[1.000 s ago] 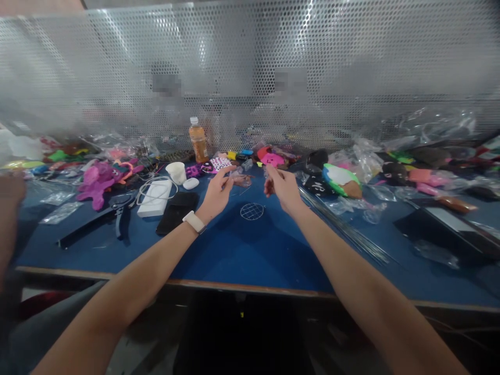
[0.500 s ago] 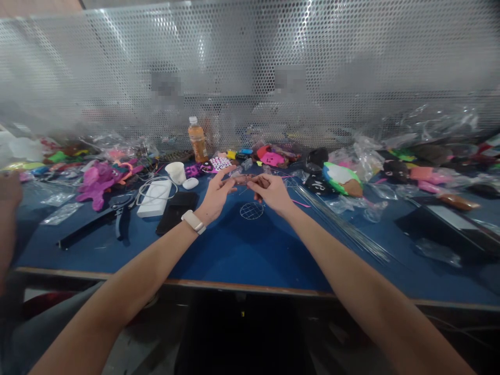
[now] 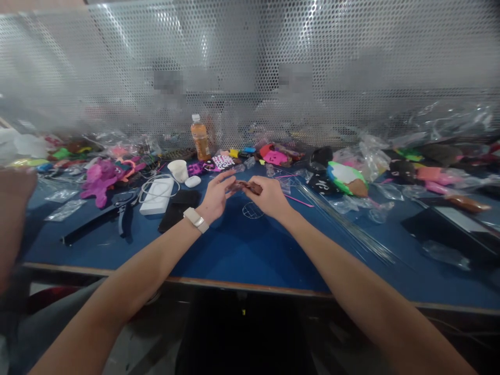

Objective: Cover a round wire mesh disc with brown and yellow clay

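Observation:
Over the middle of the blue table (image 3: 242,250) my left hand (image 3: 216,195) and my right hand (image 3: 267,195) meet. Both pinch a small brown piece (image 3: 244,186) held between their fingertips, a little above the tabletop. My left wrist wears a white watch band (image 3: 195,220). Just below the hands a small round wire grid (image 3: 252,210) lies flat on the table.
Left of my hands lie a black phone (image 3: 174,209), a white power bank (image 3: 155,196), a white cup (image 3: 178,170), pliers (image 3: 122,213) and purple toys (image 3: 99,177). An orange bottle (image 3: 199,137) stands at the perforated screen. Thin metal rods (image 3: 351,232), bagged toys and plastic bags crowd the right. Another person's arm (image 3: 11,208) shows at left.
My hands were apart, each with something at its fingertips. They have come together and drawn slightly nearer to me, now both pinching the brown piece.

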Demonstrator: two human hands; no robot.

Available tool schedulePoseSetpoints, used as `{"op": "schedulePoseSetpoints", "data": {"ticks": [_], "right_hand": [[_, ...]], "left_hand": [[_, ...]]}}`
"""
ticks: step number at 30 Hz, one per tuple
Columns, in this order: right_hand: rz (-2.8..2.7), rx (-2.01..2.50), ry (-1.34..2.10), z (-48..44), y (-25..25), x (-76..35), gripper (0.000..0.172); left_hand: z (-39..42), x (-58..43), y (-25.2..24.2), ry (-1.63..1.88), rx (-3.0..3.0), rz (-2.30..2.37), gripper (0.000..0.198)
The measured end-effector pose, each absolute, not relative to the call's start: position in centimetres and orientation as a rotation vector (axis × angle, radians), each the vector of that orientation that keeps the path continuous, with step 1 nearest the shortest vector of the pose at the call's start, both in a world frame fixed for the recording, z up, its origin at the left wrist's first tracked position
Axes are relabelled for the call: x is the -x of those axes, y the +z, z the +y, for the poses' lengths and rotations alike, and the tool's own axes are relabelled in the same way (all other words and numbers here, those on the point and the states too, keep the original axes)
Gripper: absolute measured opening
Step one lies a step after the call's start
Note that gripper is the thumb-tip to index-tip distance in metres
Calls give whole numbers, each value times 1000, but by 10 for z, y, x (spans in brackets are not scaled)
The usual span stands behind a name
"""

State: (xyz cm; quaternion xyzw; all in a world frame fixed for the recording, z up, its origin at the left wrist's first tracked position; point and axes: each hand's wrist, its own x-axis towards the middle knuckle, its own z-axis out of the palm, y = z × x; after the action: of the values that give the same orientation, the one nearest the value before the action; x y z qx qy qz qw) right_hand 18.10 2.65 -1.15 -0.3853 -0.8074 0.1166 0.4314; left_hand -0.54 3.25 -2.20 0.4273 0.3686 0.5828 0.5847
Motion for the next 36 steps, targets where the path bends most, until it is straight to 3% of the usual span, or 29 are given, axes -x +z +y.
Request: {"op": "schedulePoseSetpoints", "data": {"ticks": [5,11,19,26,31,34,36], "right_hand": [[-2026,939,233,29,-12,-184,33],[-2004,926,199,31,-8,-193,13],[-2004,908,203,31,-8,-196,11],[-1979,891,252,30,-7,-195,27],[-1930,858,355,30,-6,-197,13],[-1860,831,430,34,-4,-204,36],[-1816,824,478,36,-3,-208,44]], "left_hand": [[30,6,-17,1347,-967,792,33],[27,5,-13,1306,-1015,769,26],[25,4,-14,1261,-1065,752,32],[20,4,-11,1188,-1080,625,38],[21,4,-9,1253,-1075,581,44],[23,4,-9,1301,-1074,598,48],[24,5,-9,1323,-1070,624,51]]}}
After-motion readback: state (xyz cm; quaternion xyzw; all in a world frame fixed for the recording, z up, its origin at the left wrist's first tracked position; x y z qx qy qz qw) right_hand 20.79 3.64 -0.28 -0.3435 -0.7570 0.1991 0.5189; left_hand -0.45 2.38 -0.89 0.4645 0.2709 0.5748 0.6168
